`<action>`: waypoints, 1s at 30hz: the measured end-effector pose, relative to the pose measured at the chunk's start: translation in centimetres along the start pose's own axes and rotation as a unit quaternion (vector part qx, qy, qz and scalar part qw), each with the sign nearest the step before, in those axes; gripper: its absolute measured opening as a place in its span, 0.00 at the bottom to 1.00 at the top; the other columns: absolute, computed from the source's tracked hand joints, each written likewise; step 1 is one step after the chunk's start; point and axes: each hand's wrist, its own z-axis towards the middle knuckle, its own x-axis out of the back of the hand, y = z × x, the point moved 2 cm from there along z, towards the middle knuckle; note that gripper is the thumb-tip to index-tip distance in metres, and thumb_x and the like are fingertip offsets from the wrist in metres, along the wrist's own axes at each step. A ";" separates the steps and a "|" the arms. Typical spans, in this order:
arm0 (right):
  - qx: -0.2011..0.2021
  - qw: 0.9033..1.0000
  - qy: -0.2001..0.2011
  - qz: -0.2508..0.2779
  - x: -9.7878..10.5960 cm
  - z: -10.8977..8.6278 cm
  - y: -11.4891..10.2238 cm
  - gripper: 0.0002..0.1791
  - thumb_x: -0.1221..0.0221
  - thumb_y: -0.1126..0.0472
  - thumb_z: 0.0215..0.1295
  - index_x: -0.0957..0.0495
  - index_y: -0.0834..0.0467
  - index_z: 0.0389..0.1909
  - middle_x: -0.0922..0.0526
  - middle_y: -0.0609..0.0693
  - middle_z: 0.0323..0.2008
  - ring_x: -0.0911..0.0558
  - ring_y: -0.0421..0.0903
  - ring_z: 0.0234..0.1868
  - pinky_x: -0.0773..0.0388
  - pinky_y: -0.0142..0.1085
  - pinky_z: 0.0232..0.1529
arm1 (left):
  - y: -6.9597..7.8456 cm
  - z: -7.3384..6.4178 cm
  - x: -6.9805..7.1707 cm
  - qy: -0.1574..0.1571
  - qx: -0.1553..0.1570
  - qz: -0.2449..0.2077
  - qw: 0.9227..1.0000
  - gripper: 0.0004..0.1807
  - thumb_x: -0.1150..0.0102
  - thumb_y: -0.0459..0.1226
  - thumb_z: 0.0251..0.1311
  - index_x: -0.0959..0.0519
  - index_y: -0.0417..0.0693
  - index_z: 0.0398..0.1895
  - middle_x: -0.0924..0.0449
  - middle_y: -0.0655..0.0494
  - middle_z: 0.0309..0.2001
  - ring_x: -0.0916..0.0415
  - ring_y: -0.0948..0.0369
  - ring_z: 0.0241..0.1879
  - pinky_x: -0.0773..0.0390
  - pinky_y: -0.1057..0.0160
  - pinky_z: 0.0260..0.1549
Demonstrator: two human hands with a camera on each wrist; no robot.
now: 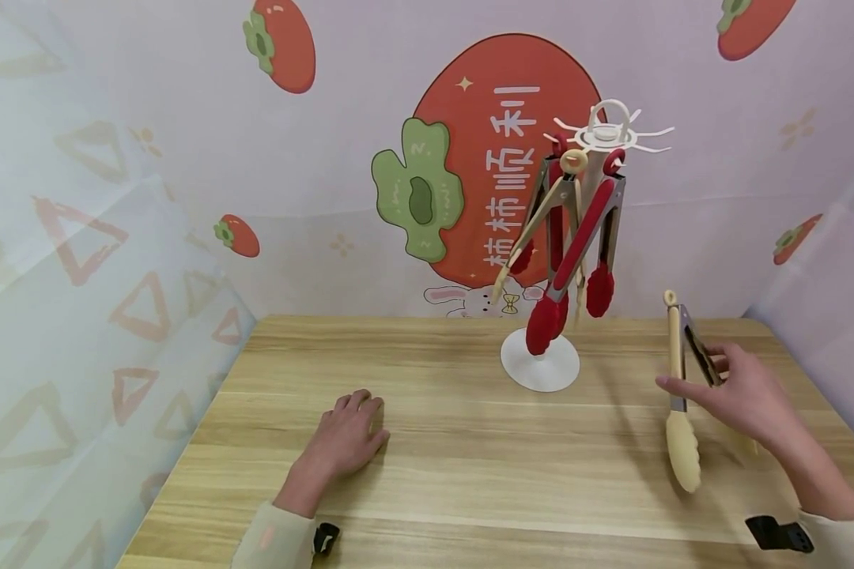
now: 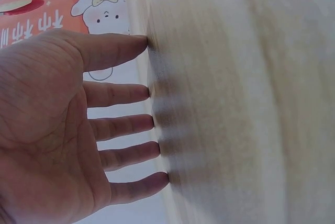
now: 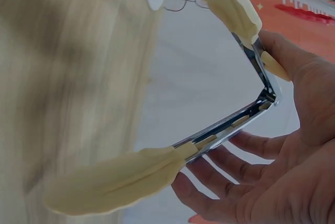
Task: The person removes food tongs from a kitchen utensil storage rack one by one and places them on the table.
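Note:
My right hand (image 1: pixel 750 399) holds a pair of cream-tipped tongs (image 1: pixel 683 454) above the table's right side, thumb on one arm and fingers on the other. In the right wrist view the tongs (image 3: pixel 131 177) are spread wide, their metal arms meeting at a hinge near the palm. My left hand (image 1: pixel 345 435) rests on the table at left; its fingertips touch the wood in the left wrist view, and it holds nothing. Between the hands stands a white hook rack (image 1: pixel 605 138), from which red tongs (image 1: pixel 587 233) and cream tongs (image 1: pixel 537 217) hang. Some hanging tongs partly hide each other.
The rack's round white base (image 1: pixel 541 371) stands toward the back of the wooden table (image 1: pixel 427 474). Behind it is a cloth backdrop (image 1: pixel 341 158) printed with persimmons, and more printed cloth hangs at the left and right sides.

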 end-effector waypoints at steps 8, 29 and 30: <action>-0.018 0.999 -0.025 -0.026 0.0 0.1 2.2 0.58 0.36 0.32 0.62 0.42 0.77 0.69 0.29 0.81 0.54 0.23 0.70 0.46 0.25 0.49 0.32 | 0.0 0.0 0.1 -0.001 0.000 0.001 1.000 0.27 0.37 0.44 0.69 0.26 0.39 0.65 0.31 0.38 0.67 0.35 0.37 0.66 0.29 0.33 0.55; -0.073 0.990 -0.052 -0.105 1.0 0.3 6.1 0.60 0.40 0.27 0.61 0.40 0.87 0.54 0.30 0.81 0.41 0.28 0.57 0.31 0.31 0.40 0.26 | 0.0 0.0 0.1 -0.002 0.001 0.002 1.000 0.27 0.36 0.44 0.68 0.26 0.40 0.65 0.31 0.37 0.66 0.34 0.36 0.65 0.29 0.33 0.55; -0.077 0.990 -0.052 -0.105 1.0 0.2 6.2 0.58 0.40 0.27 0.61 0.38 0.85 0.51 0.29 0.76 0.37 0.28 0.56 0.31 0.32 0.40 0.26 | 0.0 0.0 0.1 -0.003 0.002 0.000 1.000 0.27 0.37 0.44 0.69 0.26 0.40 0.65 0.32 0.37 0.67 0.35 0.36 0.66 0.29 0.33 0.55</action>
